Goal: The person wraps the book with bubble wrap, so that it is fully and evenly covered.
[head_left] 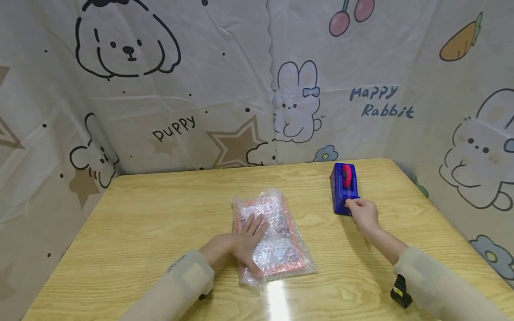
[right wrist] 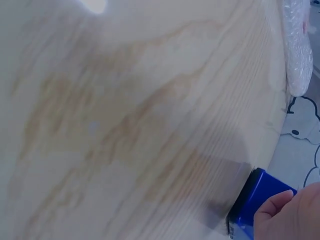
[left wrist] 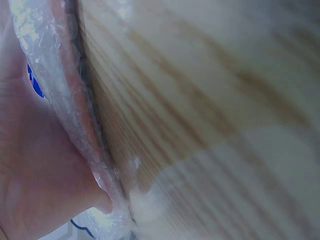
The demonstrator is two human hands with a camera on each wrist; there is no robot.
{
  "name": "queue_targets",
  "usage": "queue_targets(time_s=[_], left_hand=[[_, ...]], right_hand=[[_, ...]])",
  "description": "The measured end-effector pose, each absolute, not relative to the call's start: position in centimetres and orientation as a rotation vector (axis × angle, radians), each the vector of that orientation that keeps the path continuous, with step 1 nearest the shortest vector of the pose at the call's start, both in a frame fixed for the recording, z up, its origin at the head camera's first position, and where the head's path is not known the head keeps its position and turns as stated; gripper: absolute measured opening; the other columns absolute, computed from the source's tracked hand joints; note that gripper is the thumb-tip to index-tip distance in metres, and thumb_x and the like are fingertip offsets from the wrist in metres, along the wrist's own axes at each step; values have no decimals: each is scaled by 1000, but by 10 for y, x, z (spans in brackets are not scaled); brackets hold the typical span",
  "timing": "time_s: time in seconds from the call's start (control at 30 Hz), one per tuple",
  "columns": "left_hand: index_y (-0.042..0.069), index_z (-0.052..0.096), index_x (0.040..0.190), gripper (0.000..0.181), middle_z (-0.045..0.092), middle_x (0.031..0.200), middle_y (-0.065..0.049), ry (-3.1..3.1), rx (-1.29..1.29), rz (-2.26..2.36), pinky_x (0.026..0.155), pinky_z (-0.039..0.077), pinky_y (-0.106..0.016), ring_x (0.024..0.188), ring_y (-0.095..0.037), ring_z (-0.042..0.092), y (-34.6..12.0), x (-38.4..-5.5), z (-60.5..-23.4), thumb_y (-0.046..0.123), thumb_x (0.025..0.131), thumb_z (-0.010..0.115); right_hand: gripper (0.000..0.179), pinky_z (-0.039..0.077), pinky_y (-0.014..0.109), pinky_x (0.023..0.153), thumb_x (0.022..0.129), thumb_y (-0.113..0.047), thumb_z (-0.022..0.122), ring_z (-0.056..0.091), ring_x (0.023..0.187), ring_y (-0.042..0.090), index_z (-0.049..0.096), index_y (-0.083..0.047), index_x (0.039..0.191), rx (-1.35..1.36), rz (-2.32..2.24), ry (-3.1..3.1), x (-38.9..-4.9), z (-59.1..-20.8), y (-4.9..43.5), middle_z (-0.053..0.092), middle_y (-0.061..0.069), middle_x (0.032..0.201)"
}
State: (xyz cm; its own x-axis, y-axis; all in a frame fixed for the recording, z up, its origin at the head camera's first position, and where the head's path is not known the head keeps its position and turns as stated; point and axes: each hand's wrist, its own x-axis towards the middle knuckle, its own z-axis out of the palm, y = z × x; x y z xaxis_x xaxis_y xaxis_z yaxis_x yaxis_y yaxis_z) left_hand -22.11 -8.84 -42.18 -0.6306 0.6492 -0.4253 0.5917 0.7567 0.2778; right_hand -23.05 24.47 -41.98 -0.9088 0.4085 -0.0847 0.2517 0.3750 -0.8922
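A flat package in clear bubble wrap, with an orange-red border showing through, lies mid-table. My left hand rests on its left part, fingers spread and straight. In the left wrist view, that hand lies against the crinkled wrap. To the right stands a blue tape dispenser with a pink-red tape roll in it. At its near end, my right hand pinches the tape's end with thumb and curled fingers; the strip itself is mostly hidden. The right wrist view shows this hand against the blue dispenser.
Everything stands on a wood-grain table. A printed cloth with cartoon animals hangs behind it and along both sides. Both forearms wear light sleeves, and a black device sits under the right wrist.
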Motion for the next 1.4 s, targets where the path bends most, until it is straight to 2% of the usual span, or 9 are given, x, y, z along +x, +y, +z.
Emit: queue_targets(time_s=[0.23, 0.33, 0.63, 0.93, 1.2, 1.27, 1.4], left_hand=[[12, -10, 146, 128, -24, 149, -8, 2444, 934, 152, 101, -19, -59, 134, -27, -25, -89, -221, -421, 60, 61, 74], [12, -10, 146, 129, -24, 149, -8, 2443, 938, 160, 101, -18, -59, 134, -27, -25, -89, -221, -421, 60, 61, 74], [12, -10, 146, 129, -25, 149, -8, 2449, 938, 144, 101, -18, -58, 135, -28, -24, -88, -221, -420, 60, 60, 73], [12, -12, 146, 128, -26, 149, -8, 2424, 934, 160, 100, -19, -59, 134, -28, -27, -88, -220, -419, 60, 62, 73], [12, -12, 146, 128, -26, 149, -8, 2427, 929, 157, 101, -18, -59, 133, -28, -27, -88, -221, -419, 60, 62, 73], [12, -11, 146, 128, -26, 149, -8, 2431, 928, 154, 101, -18, -59, 134, -28, -26, -88, -221, -419, 60, 62, 73], [12, -11, 146, 128, -25, 149, -8, 2429, 935, 154, 100, -18, -59, 134, -28, -26, -88, -221, -419, 61, 62, 72]], right_hand=[[23, 34, 21, 47, 83, -15, 54, 39, 51, 7, 66, 5, 80, -466, 1316, -2510, -231, -426, 247, 46, -11, 52], [21, 34, 21, 47, 82, -15, 54, 39, 49, 7, 65, 2, 76, -436, 1233, -2514, -231, -428, 247, 45, -11, 50], [20, 35, 20, 55, 81, -13, 57, 44, 60, 9, 66, 3, 76, -401, 1158, -2506, -228, -426, 248, 49, -10, 57], [24, 37, 22, 62, 84, -16, 59, 47, 70, 12, 67, 6, 80, -371, 1169, -2525, -224, -424, 251, 59, 5, 74], [25, 37, 28, 67, 85, -14, 56, 49, 77, 20, 67, 7, 81, -332, 1151, -2556, -225, -422, 252, 58, 14, 82], [27, 37, 26, 66, 87, -16, 56, 50, 76, 17, 67, 8, 82, -339, 1168, -2563, -225, -422, 253, 60, 12, 82], [34, 39, 20, 56, 90, -21, 54, 48, 61, 6, 65, 11, 89, -397, 1342, -2569, -224, -423, 258, 59, -1, 71]])
